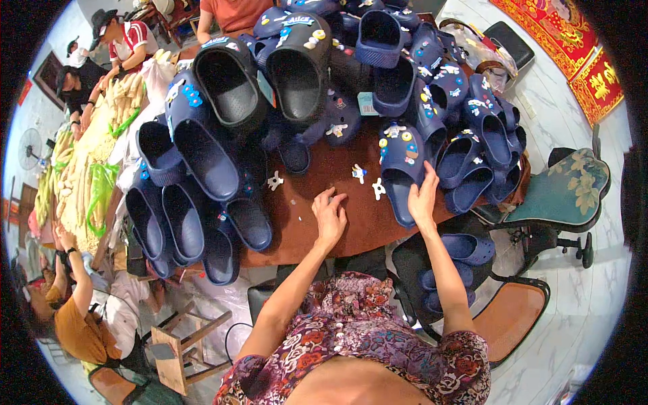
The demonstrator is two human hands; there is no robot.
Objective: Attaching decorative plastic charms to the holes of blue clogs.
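Note:
A navy clog [402, 167] with several colourful charms on its toe lies on the brown table [297, 233], toe pointing away from me. My right hand [424, 197] is closed on its right side, fingers along the edge. To the left, my left hand [329, 214] rests low over the tabletop, fingers curled inward; whatever is under them is hidden. Just beyond it lie small loose charms: one white charm [379, 189] beside the clog, a blue-and-white charm [358, 173], and another white charm [275, 180] further left.
Navy clogs [206, 158] crowd the table's left side, with black clogs [297, 74] behind and more clogs [466, 162] at right. Below the right edge, blue clogs [466, 248] sit on a chair. A green chair [560, 189] stands right. Other people [128, 40] work at a heaped table.

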